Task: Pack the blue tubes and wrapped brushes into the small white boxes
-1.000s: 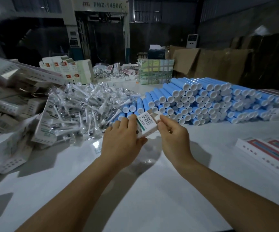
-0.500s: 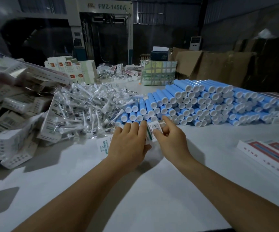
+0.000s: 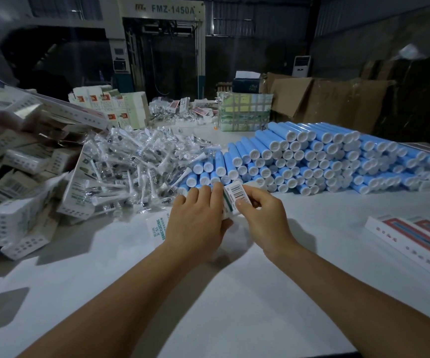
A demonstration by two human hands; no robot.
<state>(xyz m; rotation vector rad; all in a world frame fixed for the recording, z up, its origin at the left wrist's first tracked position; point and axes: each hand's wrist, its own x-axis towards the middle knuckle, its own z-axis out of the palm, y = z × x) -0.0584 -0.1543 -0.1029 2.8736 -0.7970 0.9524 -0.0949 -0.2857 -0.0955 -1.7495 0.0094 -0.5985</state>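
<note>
White carton, a small white box (image 3: 234, 200), sits between both hands, barcode end panel facing the camera. Left hand (image 3: 198, 218) wraps its body, fingers curled over the top; right hand (image 3: 263, 215) pinches the near end flap with thumb and forefinger. Long axis runs away from the viewer, far end pointing at the blue tubes (image 3: 312, 161), stacked just beyond and to the right. Wrapped brushes (image 3: 136, 166) heaped far left on the surface (image 3: 234, 293). Left hand lies closer to the brushes, right hand to the tubes.
</note>
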